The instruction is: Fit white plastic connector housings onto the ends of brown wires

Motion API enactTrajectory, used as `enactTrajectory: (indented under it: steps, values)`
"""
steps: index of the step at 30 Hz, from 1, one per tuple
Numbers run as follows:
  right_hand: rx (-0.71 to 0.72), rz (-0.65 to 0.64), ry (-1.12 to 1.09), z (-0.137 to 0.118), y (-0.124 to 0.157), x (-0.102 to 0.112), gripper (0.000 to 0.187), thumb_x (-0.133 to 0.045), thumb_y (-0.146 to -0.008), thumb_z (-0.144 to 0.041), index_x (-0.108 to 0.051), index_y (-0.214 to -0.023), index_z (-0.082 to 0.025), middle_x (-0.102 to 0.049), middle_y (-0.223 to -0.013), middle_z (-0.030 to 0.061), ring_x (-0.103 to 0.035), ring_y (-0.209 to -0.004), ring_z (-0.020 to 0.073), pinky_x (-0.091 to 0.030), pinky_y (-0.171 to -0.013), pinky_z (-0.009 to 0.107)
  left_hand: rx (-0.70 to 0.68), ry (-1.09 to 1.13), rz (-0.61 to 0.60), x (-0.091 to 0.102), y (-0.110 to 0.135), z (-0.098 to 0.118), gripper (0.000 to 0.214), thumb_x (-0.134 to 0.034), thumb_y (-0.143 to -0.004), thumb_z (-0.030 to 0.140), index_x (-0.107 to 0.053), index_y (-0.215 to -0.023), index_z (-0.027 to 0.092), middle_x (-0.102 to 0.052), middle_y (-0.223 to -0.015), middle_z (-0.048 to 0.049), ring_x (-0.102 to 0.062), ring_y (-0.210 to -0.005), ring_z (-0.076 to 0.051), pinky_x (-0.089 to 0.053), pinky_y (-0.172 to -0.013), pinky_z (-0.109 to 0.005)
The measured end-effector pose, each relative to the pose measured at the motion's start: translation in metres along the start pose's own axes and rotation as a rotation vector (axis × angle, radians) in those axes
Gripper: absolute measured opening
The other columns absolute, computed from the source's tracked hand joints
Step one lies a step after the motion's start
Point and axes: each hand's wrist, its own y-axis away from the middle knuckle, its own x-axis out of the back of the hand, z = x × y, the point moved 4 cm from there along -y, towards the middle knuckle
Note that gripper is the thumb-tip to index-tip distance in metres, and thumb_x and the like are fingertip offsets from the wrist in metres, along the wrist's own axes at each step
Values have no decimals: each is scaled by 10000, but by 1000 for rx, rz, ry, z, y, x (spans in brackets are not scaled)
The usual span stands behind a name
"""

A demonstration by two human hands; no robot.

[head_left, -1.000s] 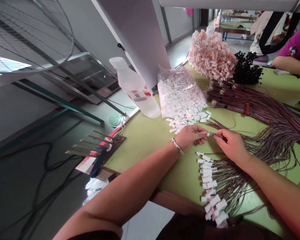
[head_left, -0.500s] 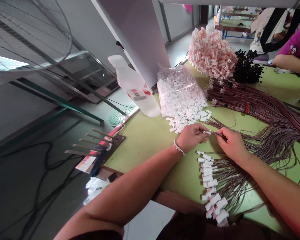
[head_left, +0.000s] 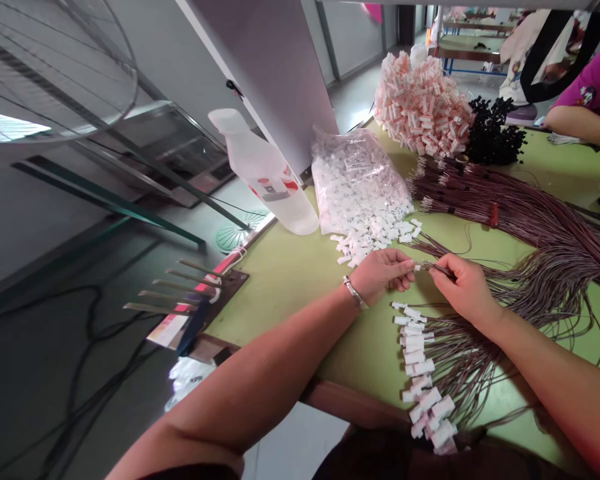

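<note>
My left hand (head_left: 386, 272) pinches a small white connector housing (head_left: 418, 267) between thumb and fingertips. Facing it, my right hand (head_left: 461, 287) is closed on thin brown wires (head_left: 443, 268), whose ends reach to the housing. How deep the wire ends sit in it is too small to tell. Below the hands, a column of white connectors (head_left: 414, 343) on finished-looking wire ends lies along the table. Loose white housings (head_left: 365, 240) spill from a clear plastic bag (head_left: 360, 180) just beyond my left hand.
On the green table (head_left: 280, 287) stand a white plastic bottle (head_left: 267, 177), a heap of pinkish connectors (head_left: 423, 103), black parts (head_left: 497, 130) and brown wire bundles (head_left: 520, 200). A pronged metal rack (head_left: 195, 293) sits at the left edge. A person's arm (head_left: 583, 123) rests at far right.
My left fingers have shifted slightly on the housing, covering more of it. My right hand stays almost in place; the view has moved a little.
</note>
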Motion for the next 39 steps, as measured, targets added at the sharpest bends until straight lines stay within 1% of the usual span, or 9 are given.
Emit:
enactTrajectory:
  steps: [4, 7, 11, 16, 22, 28, 34, 37, 39]
  values:
    - [-44, -7, -27, 2, -1, -3, 175, -529, -769, -268, -499, -617, -184, -447, -501, -60, -373, -470, 80, -305, -479, 202, -74, -68, 20, -1, -1, 1, 237, -750, -639, 248, -560, -693, 115, -633, -530, 17, -552, -410, -52, -431, -394, -147]
    - [-27, -6, 1, 4, -1, -4, 158, -526, -762, -252, -511, -620, -185, -466, -505, -55, -386, -470, 83, -309, -484, 205, -112, -148, 39, -3, 0, 3, 225, -755, -625, 222, -564, -690, 121, -631, -529, 23, -559, -417, -55, -461, -411, -159]
    - [33, -12, 71, 1, -1, -3, 120, -520, -755, -220, -538, -641, -188, -506, -522, -45, -413, -480, 90, -316, -498, 210, -78, -189, 13, -5, 1, 3, 209, -740, -644, 227, -568, -687, 117, -617, -508, 23, -552, -394, -60, -457, -387, -160]
    - [76, -22, 115, -2, 1, -2, 125, -512, -779, -235, -558, -672, -188, -532, -541, -37, -425, -482, 92, -316, -503, 214, -62, -177, -30, -2, 1, 2, 243, -716, -678, 314, -583, -698, 111, -615, -507, 17, -539, -381, -55, -424, -355, -145]
    - [97, -76, 127, -4, 0, -5, 114, -492, -781, -206, -562, -693, -186, -544, -558, -27, -465, -518, 105, -330, -533, 217, -58, -162, -39, -5, 1, 2, 225, -755, -626, 234, -582, -687, 104, -635, -527, 6, -568, -410, -67, -464, -395, -159]
    - [107, -109, 160, -5, 2, -10, 109, -486, -779, -201, -555, -695, -191, -539, -563, -19, -459, -521, 117, -328, -533, 226, -51, -149, -5, -9, 4, 3, 209, -732, -663, 243, -581, -666, 99, -610, -485, 9, -544, -380, -58, -434, -364, -144]
    - [39, -73, 36, -1, 0, -6, 161, -502, -792, -247, -533, -644, -189, -503, -529, -42, -430, -502, 96, -327, -519, 208, -54, -206, -39, -6, 4, 4, 218, -737, -658, 249, -568, -656, 111, -614, -492, 16, -553, -383, -64, -452, -368, -151]
    - [54, -83, 74, -1, 0, -6, 157, -504, -782, -232, -527, -633, -189, -490, -518, -45, -418, -494, 93, -313, -511, 209, -17, -220, -61, -5, 3, 3, 207, -719, -680, 246, -565, -655, 109, -615, -498, 10, -548, -378, -64, -444, -357, -153]
    - [82, -93, 114, -2, 1, -7, 132, -496, -773, -206, -537, -649, -188, -499, -520, -41, -429, -495, 97, -310, -516, 214, -9, -219, -49, -4, 3, 2, 193, -710, -689, 228, -562, -663, 107, -615, -504, 11, -548, -378, -62, -441, -356, -151]
